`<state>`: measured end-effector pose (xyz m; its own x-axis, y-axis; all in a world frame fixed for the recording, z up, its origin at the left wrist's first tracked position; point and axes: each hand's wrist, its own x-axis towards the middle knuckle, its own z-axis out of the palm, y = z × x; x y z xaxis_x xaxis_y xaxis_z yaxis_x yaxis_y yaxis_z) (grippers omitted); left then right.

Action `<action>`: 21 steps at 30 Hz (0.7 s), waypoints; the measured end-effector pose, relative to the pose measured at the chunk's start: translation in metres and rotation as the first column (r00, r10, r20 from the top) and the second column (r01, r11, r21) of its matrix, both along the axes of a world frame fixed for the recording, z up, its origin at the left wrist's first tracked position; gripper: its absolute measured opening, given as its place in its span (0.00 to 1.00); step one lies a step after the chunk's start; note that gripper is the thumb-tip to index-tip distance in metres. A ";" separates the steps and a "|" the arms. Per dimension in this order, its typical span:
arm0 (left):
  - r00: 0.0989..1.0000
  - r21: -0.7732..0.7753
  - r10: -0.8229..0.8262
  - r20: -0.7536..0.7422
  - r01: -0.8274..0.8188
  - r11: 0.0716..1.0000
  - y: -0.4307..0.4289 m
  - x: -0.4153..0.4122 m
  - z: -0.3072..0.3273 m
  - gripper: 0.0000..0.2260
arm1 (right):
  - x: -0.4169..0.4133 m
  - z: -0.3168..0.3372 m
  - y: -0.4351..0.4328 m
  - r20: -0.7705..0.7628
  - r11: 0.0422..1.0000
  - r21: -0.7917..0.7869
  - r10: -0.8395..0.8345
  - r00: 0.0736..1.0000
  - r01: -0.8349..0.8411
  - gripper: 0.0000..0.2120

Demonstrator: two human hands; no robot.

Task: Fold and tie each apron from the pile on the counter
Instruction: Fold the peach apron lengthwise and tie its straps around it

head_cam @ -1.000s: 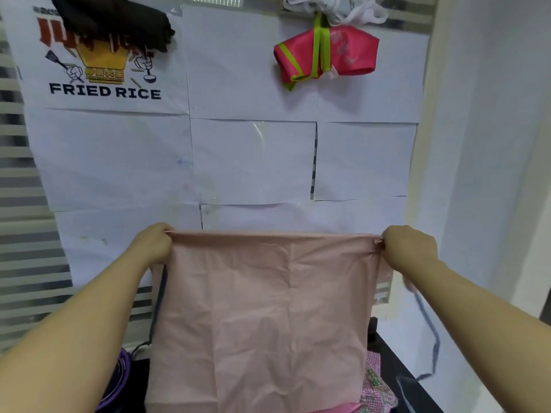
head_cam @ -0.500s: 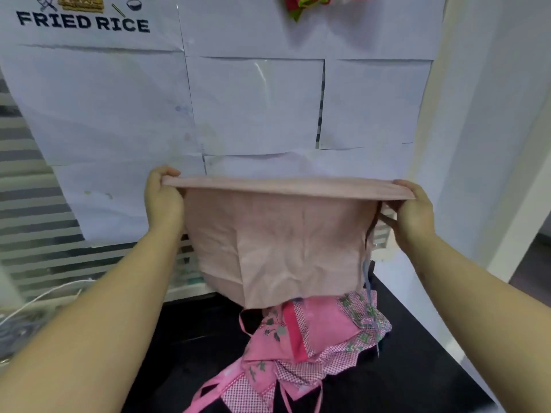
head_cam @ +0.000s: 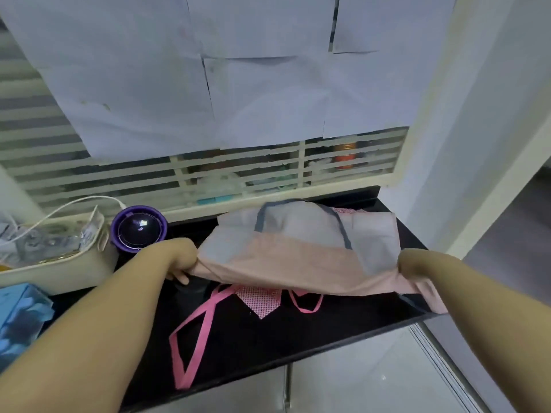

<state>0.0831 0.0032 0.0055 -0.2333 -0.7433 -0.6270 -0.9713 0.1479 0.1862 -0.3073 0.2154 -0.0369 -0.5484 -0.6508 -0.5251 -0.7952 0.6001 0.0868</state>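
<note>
I am at the folding step. My left hand [head_cam: 179,259] and right hand [head_cam: 417,265] each clench one end of the peach apron [head_cam: 283,257], which sags onto the desk [head_cam: 253,347] just right of the purple pot [head_cam: 138,229], over the pink checked apron [head_cam: 260,299]. Next, I judge, it needs flattening and another fold before I tie it.

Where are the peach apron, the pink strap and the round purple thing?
peach apron [head_cam: 286,263]: head view, middle of the peach cloth.
pink strap [head_cam: 207,307]: head view, where the loop crosses itself.
round purple thing [head_cam: 139,228]: head view, its dark shiny top.
</note>
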 end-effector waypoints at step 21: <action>0.983 -0.318 0.110 0.146 -0.059 0.946 -0.065 -0.051 -0.021 0.14 | -0.052 0.023 -0.092 -0.285 0.998 0.032 0.053 0.957 -0.046 0.08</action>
